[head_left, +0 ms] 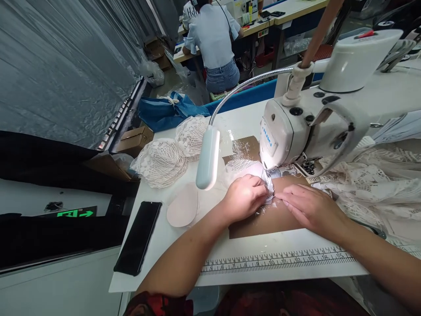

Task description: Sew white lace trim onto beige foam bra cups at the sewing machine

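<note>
Under the head of a white sewing machine [278, 131] lies a strip of white lace fabric [269, 186], lit by the lamp. My left hand [245, 197] is closed on the lace from the left, its fingers bent over it. From the right, my right hand [305, 206] pinches the edge of the same lace with thumb and forefinger. Brown board [263, 228] covers the machine bed beneath both hands. A sheer, pale cup-shaped piece [241, 166] extends behind my left hand. The needle and presser foot are mostly hidden.
A bendable lamp [208, 158] hangs left of the machine. Lace cups [161, 162], a beige oval pad [182, 206] and a black phone [138, 237] lie on the left. Lace fabric [378, 184] is heaped at right. A printed ruler [272, 262] runs along the front edge. Another person [213, 44] sits beyond.
</note>
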`<state>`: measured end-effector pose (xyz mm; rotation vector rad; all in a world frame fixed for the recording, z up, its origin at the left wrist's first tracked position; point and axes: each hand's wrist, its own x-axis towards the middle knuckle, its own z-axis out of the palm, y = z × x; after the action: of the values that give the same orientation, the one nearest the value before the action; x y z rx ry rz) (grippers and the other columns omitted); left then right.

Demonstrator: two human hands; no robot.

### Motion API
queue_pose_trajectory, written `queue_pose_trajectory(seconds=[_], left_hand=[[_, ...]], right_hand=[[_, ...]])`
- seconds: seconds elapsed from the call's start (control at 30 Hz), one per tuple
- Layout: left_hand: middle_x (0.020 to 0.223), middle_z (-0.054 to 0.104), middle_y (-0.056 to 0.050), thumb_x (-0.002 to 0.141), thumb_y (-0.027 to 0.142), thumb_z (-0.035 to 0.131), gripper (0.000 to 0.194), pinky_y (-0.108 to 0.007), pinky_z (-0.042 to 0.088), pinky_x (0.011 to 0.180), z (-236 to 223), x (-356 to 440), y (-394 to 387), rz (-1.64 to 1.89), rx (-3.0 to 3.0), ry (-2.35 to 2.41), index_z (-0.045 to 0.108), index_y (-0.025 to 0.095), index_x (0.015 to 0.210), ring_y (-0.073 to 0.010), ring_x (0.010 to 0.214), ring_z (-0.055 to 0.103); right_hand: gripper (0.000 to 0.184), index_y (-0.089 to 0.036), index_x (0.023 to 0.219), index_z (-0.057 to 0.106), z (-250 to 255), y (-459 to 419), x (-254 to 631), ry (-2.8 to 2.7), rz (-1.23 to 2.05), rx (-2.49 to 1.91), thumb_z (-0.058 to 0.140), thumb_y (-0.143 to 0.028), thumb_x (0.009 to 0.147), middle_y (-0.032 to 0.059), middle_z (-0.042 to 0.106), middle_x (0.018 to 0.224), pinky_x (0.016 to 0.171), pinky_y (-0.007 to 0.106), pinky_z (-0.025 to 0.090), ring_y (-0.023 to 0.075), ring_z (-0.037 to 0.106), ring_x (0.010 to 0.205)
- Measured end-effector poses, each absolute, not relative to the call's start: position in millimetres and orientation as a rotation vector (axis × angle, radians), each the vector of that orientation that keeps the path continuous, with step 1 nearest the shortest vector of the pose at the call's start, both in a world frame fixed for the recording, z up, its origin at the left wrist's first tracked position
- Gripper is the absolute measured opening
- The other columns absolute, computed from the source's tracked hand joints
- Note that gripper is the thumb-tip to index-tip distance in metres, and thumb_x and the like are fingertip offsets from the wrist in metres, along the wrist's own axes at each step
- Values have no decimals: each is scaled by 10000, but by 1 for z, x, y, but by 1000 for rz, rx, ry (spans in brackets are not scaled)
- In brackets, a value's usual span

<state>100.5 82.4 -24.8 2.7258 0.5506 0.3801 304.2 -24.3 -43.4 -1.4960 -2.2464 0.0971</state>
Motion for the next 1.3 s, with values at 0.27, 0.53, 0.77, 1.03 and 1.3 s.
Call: queue_pose_trajectory(seconds=[0.27,0.53,0.77,1.03,1.3], left_hand=[[911,675,-62,968,334,487,293,-292,446,755,-27,100,84,384,2674,518,746,198,970,-168,845,559],[1018,679,-59,970,350,479,292,-296,461,790,-21,98,87,287,2736,474,727,210,1035,-175,905,560],[1256,647,-88,1006,311,372,364,-346,519,818,-23,102,84,264,2903,488,647,156,1187,-208,951,580],[1308,616,-79,994,299,391,364,-347,522,832,-20,102,82,218,2966,547,627,137,1218,-215,942,573],[1326,586,-101,997,291,353,378,-350,502,834,-20,107,84,206,2944,659,597,128,1236,-210,918,559]], right_hand=[[304,-193,1060,670,-45,-21,304,-2209,94,-1492,435,-89,897,50,681,923,661,285,428,167,617,802],[341,-173,1120,665,-40,-17,297,-2312,-33,-1570,446,-77,876,44,657,860,627,297,397,173,577,725],[365,-154,1072,669,-44,-18,293,-2351,-148,-1567,445,-29,813,51,626,831,688,319,382,193,532,758],[386,-164,1051,677,-40,-17,291,-2371,-204,-1569,468,-4,769,36,624,782,672,305,353,187,518,718],[415,-184,1160,669,-39,-7,289,-2395,-215,-1808,456,-52,829,53,692,922,592,316,341,174,568,721]])
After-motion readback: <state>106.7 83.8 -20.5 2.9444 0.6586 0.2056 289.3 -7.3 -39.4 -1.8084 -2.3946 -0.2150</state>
